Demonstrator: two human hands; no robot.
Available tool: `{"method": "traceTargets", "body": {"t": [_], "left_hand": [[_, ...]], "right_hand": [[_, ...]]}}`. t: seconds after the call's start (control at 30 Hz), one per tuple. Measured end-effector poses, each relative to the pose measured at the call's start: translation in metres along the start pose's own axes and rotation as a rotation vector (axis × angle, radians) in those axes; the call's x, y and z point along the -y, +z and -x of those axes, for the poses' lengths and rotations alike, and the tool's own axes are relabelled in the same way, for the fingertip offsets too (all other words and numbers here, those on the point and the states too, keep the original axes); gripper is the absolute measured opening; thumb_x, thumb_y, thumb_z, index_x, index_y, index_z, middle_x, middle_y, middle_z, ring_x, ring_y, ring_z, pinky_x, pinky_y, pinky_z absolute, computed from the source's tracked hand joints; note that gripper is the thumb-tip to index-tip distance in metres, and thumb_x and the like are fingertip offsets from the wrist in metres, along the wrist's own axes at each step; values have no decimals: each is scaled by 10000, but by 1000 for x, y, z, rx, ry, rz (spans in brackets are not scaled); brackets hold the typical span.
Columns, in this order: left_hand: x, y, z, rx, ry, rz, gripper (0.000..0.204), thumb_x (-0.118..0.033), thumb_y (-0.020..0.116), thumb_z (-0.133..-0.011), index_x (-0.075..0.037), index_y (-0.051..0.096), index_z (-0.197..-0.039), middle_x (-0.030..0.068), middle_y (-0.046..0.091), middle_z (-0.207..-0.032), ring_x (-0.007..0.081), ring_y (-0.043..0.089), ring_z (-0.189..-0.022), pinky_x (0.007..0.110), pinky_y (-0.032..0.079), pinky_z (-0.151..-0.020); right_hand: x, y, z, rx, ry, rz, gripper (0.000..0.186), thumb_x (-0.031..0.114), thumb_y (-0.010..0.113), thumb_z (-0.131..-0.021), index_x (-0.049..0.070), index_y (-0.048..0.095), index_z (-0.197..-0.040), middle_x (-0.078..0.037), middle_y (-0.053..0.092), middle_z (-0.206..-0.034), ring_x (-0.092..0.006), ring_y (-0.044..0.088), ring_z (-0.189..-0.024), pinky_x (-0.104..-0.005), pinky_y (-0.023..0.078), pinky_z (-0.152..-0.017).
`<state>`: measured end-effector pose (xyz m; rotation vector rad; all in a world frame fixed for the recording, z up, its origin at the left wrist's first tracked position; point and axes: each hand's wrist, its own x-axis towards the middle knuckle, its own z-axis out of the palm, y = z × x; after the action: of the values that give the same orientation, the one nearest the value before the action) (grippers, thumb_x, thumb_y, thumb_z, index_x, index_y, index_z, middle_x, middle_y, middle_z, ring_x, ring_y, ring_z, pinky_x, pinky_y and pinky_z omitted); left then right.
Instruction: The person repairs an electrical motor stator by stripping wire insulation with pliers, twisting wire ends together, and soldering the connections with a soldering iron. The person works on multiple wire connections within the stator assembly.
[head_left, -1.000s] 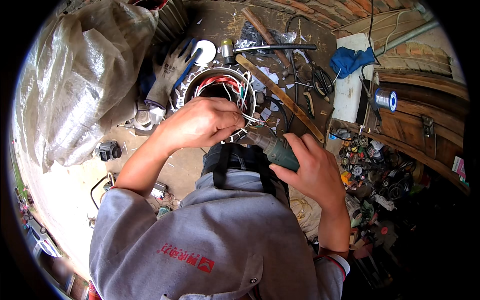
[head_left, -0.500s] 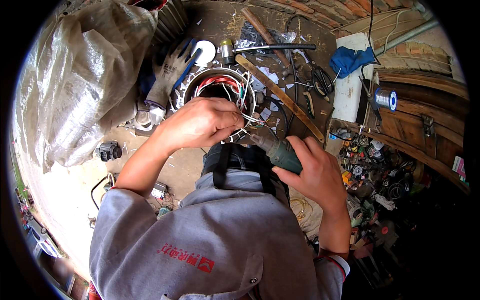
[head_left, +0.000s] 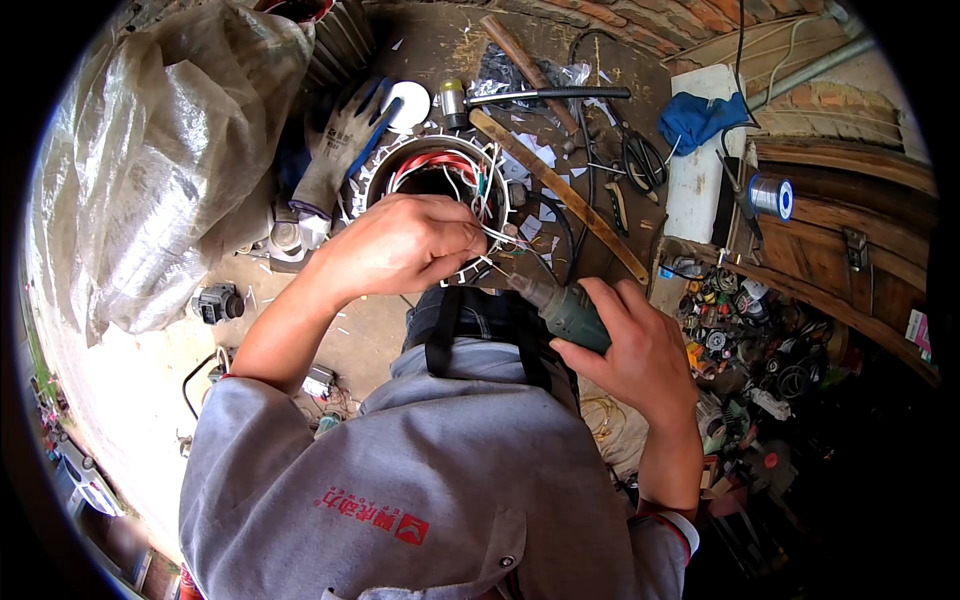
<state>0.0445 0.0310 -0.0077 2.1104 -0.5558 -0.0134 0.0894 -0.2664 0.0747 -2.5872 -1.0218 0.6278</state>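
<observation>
In front of me stands a round motor stator (head_left: 505, 192), with red-sleeved windings (head_left: 442, 159) and several thin white wires (head_left: 480, 182) inside its opening. My left hand (head_left: 418, 240) reaches over the near side of it, fingers pinched on a wire (head_left: 490, 262) whose end points toward the right. In my right hand (head_left: 630, 335) is a green handheld rotary tool (head_left: 575, 318), gripped round its body. Its thin tip (head_left: 504, 271) is close to the wire's end; whether they touch, I cannot tell. The left fingertips partly hide the wires.
Beyond the stator lie a hammer (head_left: 550, 94), a wooden strip (head_left: 560, 188), scissors (head_left: 643, 160) and paper scraps. A work glove (head_left: 335, 150) and a white disc (head_left: 409, 106) are at the far left. To the right are a solder spool (head_left: 771, 197) and a blue cloth (head_left: 703, 122).
My right hand and the rotary tool have shifted slightly to the right and toward me. The left hand keeps its pinch on the wire, almost still.
</observation>
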Motion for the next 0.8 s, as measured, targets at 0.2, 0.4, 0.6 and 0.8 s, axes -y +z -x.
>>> {"method": "traceTargets", "body": {"t": [0.2, 0.4, 0.6, 0.8], "left_hand": [[1, 1, -1, -15, 19, -1, 142, -35, 730, -839, -15, 728, -980, 120, 708, -943, 338, 696, -870, 423, 563, -747], [1, 1, 0, -4, -2, -6, 105, -32, 727, -861, -18, 724, -965, 110, 704, -934, 318, 693, -868, 405, 556, -754], [1, 1, 0, -6, 0, -20, 114, -29, 737, -851, -17, 720, -963, 109, 704, -934, 317, 690, -859, 406, 555, -749], [1, -1, 3, -36, -29, -14, 114, -70, 776, -843, -33, 711, -927, 100, 703, -876, 305, 686, -814, 395, 543, -698]], "right_hand": [[-1, -1, 3, 3, 21, -4, 615, 360, 834, -788, 56, 609, -1273, -143, 607, -980, -385, 688, -815, -481, 571, -709], [-2, -2, 6, 0, 23, -12, 616, 365, 831, -791, 58, 611, -1278, -147, 616, -992, -388, 691, -823, -484, 572, -713], [-4, -1, 9, -24, 24, -27, 631, 365, 836, -786, 61, 613, -1292, -146, 621, -983, -384, 691, -821, -478, 570, -703], [-10, -3, 16, -41, 56, -29, 665, 362, 850, -774, 71, 609, -1322, -142, 631, -985, -380, 693, -825, -477, 569, -695]]}}
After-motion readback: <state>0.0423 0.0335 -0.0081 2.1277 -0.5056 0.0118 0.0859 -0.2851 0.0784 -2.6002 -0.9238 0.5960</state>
